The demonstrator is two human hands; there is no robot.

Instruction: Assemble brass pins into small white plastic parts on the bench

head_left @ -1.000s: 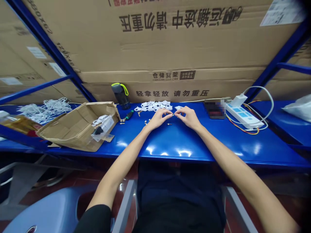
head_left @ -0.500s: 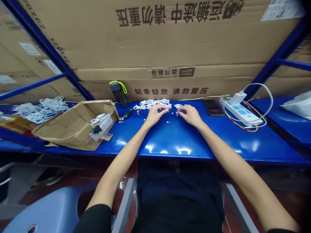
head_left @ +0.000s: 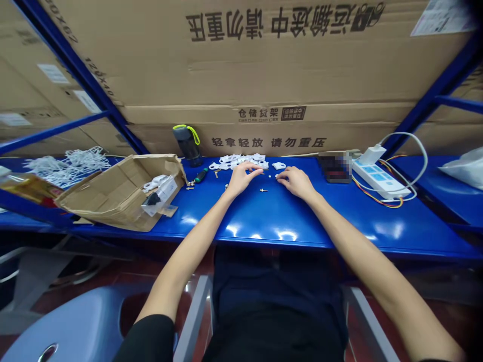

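Observation:
My left hand (head_left: 243, 178) hovers over the blue table just in front of a pile of white plastic parts (head_left: 236, 160); thumb and forefinger are brought close, and whatever may be between them is too small to make out. My right hand (head_left: 295, 181) rests at the table, its fingertips bunched at tiny white pieces. One small white piece (head_left: 269, 176) lies between the hands. Behind my right hand is a single white part (head_left: 278, 165). A small metal pin (head_left: 263, 190) lies nearer to me, below the gap between the hands.
On the left stand an open cardboard box (head_left: 113, 201) with bagged parts, a dark bottle (head_left: 189, 146) and a green screwdriver (head_left: 201, 175). White cords (head_left: 68, 166) lie farther left. At the right are a dark box (head_left: 334, 168) and a power strip (head_left: 381, 178) with cables.
The fingers of my right hand have closed in on the small white pieces, and fewer of them show between the hands. My left hand keeps nearly the same pose. The view has shifted slightly.

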